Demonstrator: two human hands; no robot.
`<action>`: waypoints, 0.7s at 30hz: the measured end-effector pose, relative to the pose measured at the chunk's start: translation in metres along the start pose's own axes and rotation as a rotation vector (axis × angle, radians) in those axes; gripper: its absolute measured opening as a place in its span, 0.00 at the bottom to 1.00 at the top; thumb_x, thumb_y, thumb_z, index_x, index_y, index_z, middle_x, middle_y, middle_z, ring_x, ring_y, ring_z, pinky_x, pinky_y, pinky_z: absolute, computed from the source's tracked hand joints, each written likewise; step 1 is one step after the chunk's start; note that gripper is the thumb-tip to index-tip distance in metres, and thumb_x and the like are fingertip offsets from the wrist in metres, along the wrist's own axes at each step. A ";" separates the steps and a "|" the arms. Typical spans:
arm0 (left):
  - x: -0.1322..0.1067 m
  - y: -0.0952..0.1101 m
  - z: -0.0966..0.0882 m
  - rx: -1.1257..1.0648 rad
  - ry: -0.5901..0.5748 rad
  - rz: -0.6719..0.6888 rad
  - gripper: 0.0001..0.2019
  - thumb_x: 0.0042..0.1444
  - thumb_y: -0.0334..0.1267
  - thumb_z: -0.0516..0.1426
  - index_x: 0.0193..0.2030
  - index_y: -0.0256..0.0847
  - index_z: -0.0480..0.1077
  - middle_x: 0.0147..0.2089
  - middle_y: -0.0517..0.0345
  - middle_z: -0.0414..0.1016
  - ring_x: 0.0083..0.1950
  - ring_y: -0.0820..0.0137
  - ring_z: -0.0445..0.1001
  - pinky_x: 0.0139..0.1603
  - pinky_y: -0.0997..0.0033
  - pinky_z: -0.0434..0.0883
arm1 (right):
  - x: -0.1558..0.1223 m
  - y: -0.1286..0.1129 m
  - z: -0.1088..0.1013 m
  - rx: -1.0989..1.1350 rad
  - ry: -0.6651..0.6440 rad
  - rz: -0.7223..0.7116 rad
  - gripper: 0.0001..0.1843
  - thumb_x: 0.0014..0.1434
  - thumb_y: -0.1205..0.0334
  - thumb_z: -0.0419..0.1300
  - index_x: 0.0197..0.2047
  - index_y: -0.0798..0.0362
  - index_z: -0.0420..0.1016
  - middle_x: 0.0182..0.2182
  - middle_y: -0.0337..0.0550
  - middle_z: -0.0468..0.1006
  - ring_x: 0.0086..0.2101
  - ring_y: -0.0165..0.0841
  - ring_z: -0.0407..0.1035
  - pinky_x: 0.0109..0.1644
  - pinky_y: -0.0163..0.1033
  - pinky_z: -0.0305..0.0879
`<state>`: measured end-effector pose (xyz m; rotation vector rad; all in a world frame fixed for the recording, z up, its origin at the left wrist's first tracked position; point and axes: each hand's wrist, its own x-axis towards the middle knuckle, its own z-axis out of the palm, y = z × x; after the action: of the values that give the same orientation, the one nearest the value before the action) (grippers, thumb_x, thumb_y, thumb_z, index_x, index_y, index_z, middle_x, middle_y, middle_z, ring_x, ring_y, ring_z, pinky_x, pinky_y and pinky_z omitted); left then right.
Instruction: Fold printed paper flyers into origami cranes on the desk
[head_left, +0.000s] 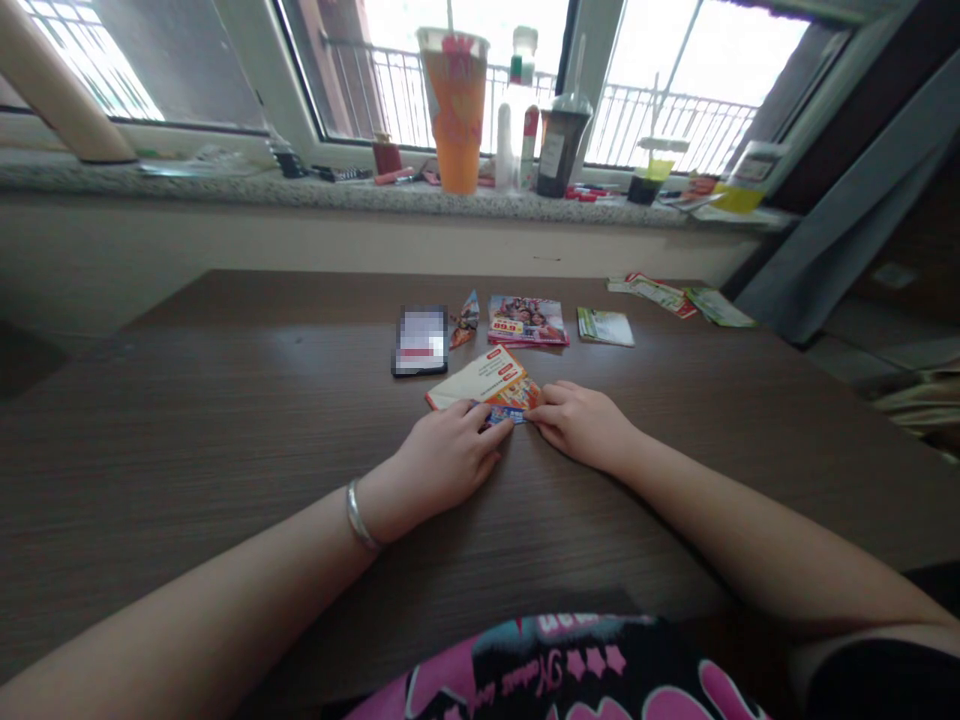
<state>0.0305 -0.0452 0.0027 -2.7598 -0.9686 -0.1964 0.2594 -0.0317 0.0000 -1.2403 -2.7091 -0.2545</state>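
Observation:
A printed paper leaflet (491, 375) lies partly folded on the table in front of me, cream with red labels on one face and orange print along one side. At its near edge a blue printed strip (507, 413) is turned up. My left hand (446, 450), with a silver bangle at the wrist, holds the near edge down with bent fingers; its thumb is partly hidden. At the right corner, my right hand (577, 420) pinches the paper between thumb and fingers. The fingertips of both hands are close together.
Beyond the leaflet lie a phone-like device (420, 342) with a blurred screen, a folded paper piece (466, 320), a pink leaflet stack (528, 320), a small paper pad (605, 327) and loose leaflets (664, 295). Cups, including an orange drink (457, 120), and bottles line the windowsill (337, 197).

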 end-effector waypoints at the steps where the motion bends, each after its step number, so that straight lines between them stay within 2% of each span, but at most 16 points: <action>1: 0.000 0.000 0.000 -0.005 -0.002 -0.004 0.19 0.66 0.42 0.46 0.60 0.42 0.66 0.52 0.44 0.71 0.51 0.56 0.71 0.49 0.54 0.71 | 0.000 0.000 0.000 -0.002 0.004 -0.005 0.15 0.65 0.61 0.51 0.44 0.50 0.79 0.40 0.46 0.76 0.41 0.36 0.68 0.42 0.38 0.64; 6: 0.001 0.000 -0.002 -0.006 0.002 -0.016 0.19 0.66 0.42 0.47 0.61 0.45 0.65 0.50 0.46 0.72 0.50 0.57 0.71 0.50 0.54 0.70 | 0.003 0.000 0.000 0.010 0.048 -0.100 0.15 0.66 0.62 0.50 0.46 0.52 0.77 0.43 0.48 0.77 0.41 0.37 0.66 0.46 0.41 0.64; 10: 0.002 0.000 -0.002 0.007 0.009 -0.032 0.21 0.63 0.40 0.50 0.62 0.46 0.64 0.50 0.47 0.72 0.51 0.56 0.70 0.52 0.52 0.68 | 0.004 0.001 0.002 0.048 0.088 -0.201 0.14 0.66 0.64 0.50 0.47 0.51 0.76 0.45 0.46 0.78 0.44 0.36 0.67 0.48 0.41 0.64; 13: 0.002 0.000 -0.002 0.009 -0.006 -0.038 0.19 0.62 0.40 0.51 0.60 0.45 0.67 0.50 0.47 0.72 0.51 0.55 0.70 0.51 0.52 0.67 | 0.003 0.002 0.004 0.077 0.086 -0.203 0.14 0.65 0.64 0.50 0.46 0.51 0.76 0.46 0.46 0.78 0.44 0.35 0.68 0.49 0.40 0.65; 17: 0.002 0.000 -0.003 -0.013 -0.029 -0.023 0.23 0.61 0.39 0.51 0.63 0.44 0.62 0.53 0.45 0.71 0.53 0.56 0.69 0.52 0.54 0.67 | 0.002 0.003 0.004 0.091 0.076 -0.182 0.15 0.65 0.64 0.50 0.49 0.50 0.75 0.47 0.46 0.78 0.45 0.36 0.68 0.50 0.40 0.66; 21: 0.002 -0.001 -0.003 -0.003 -0.050 -0.012 0.24 0.61 0.39 0.51 0.64 0.43 0.61 0.53 0.44 0.70 0.53 0.56 0.69 0.52 0.53 0.67 | 0.004 0.002 0.002 0.070 0.050 -0.176 0.13 0.64 0.64 0.51 0.47 0.51 0.76 0.45 0.46 0.78 0.45 0.36 0.68 0.49 0.40 0.66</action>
<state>0.0312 -0.0445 0.0061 -2.7744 -0.9981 -0.1306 0.2582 -0.0276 -0.0010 -0.9652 -2.7614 -0.2063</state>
